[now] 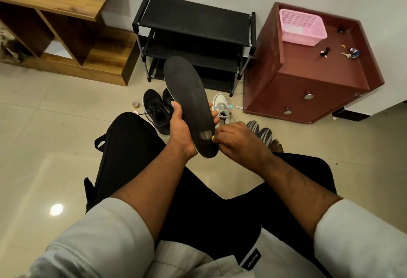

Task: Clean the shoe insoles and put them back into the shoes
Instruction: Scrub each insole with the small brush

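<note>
My left hand [179, 121] grips a long black insole [186, 92] from underneath, toe end pointing away and up, heel end near me. At the heel of the insole my right hand [236, 137] pinches a small yellowish thing [213, 138] against its surface; what it is cannot be told. On the floor beyond my hands stand black sneakers [155, 108], partly hidden by the insole. A white and grey sneaker [222, 106] stands to their right. Two grey striped insoles [259, 131] lie on the floor behind my right hand.
A black shoe rack [193, 24] stands against the wall. A maroon cabinet [308, 83] at the right carries a pink basket [301, 27] and keys [351, 54]. A wooden shelf unit [66, 24] is at the left. Small containers [135, 104] lie near the shoes.
</note>
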Action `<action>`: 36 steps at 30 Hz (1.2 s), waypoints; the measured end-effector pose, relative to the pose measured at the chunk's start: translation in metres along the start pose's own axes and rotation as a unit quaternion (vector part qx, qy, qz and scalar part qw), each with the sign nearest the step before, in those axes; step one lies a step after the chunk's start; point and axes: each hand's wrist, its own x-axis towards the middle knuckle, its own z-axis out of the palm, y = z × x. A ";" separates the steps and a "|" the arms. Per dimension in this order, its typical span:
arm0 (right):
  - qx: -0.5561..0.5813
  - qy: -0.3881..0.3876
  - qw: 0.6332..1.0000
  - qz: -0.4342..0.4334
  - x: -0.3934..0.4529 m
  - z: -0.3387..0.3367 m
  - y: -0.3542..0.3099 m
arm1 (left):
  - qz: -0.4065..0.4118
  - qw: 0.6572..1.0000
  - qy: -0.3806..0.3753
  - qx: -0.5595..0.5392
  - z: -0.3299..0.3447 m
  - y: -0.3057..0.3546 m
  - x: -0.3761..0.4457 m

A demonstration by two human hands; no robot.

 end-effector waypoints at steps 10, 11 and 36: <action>0.005 -0.012 0.997 -0.074 0.009 0.001 -0.026 | -0.011 1.000 -0.006 -0.005 0.000 -0.001 -0.002; -0.005 -0.017 0.997 -0.075 0.010 0.000 -0.019 | -0.012 1.000 -0.009 -0.006 0.001 0.000 -0.003; 0.069 0.066 0.995 0.013 0.024 0.006 -0.032 | 0.060 0.997 0.028 0.037 0.012 0.001 -0.014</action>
